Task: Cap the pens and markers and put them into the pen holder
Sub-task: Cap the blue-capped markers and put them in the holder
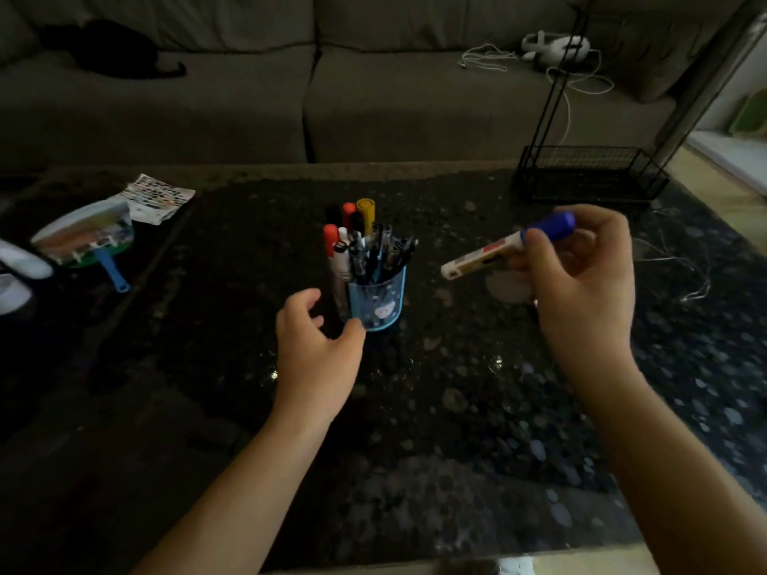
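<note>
One marker (494,254) is up in our right hand (581,292), right of centre in the frame. Our fingers and thumb pinch it just below its blue cap, which looks seated, and the white barrel points down-left toward the pen holder (378,302) at the middle of the frame. Our left hand (319,354) sits just left of and below the holder, fingers loosely curled and gripping nothing. Its thumb lies against the cup's lower edge, though we cannot tell if it really touches.

The risk, as we judge it, is crowding. The holder is already packed with pens and markers (361,242), several leaning toward its right rim, so the blunt barrel end could catch on a cap, jam partway or tip the light cup. Steadying the cup with our free hand would help. If the cap is not fully clicked on, it could pop off as we push.

The holder is a small round cup of translucent blue plastic with a pale sticker. The marker is a smooth, thick cylinder with a printed label. The table (456,429) is dark, glossy, speckled stone, so the cup may slide on it.
</note>
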